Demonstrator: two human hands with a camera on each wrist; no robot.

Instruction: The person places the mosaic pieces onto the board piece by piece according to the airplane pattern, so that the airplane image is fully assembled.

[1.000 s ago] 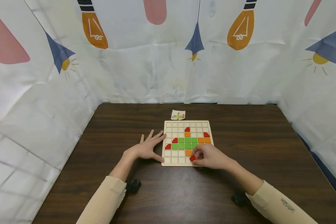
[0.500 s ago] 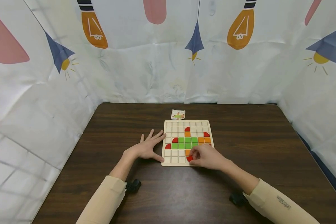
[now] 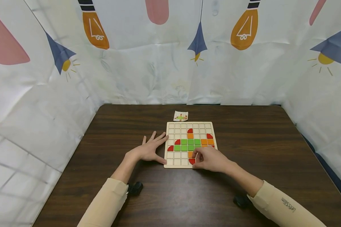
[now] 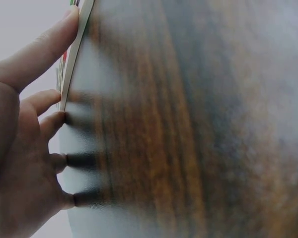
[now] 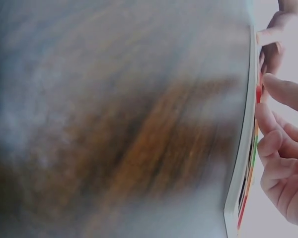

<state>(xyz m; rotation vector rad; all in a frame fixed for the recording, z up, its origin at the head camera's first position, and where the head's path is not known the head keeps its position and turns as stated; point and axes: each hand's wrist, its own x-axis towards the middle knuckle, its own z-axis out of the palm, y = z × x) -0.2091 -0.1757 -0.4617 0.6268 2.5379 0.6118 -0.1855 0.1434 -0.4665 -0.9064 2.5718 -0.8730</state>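
Observation:
A square wooden grid board (image 3: pixel 174 166) lies on the table, bearing green and orange square tiles and red quarter-round tiles. My left hand (image 3: pixel 147 151) spreads its fingers at the board's left edge, with thumb and index fingertip against the rim. Over the lower right part, my right hand (image 3: pixel 211 159) pinches a red quarter-round tile (image 3: pixel 191 161), set in a cell of the bottom row right below an orange tile (image 3: pixel 190 154). In the right wrist view, thumb and index finger stand on either side of that red tile (image 5: pixel 259 94). The right hand covers the board's lower right cells.
Beyond the board's top edge lies a small card (image 3: pixel 180 116) printed with a coloured pattern. The dark wooden table (image 3: pixel 125 126) extends on all sides. A white printed curtain (image 3: pixel 159 72) hangs behind it and along the sides.
My right hand has moved slightly left with the red tile, which has turned and now lies flat in its cell under the orange tile. The left hand has stayed still.

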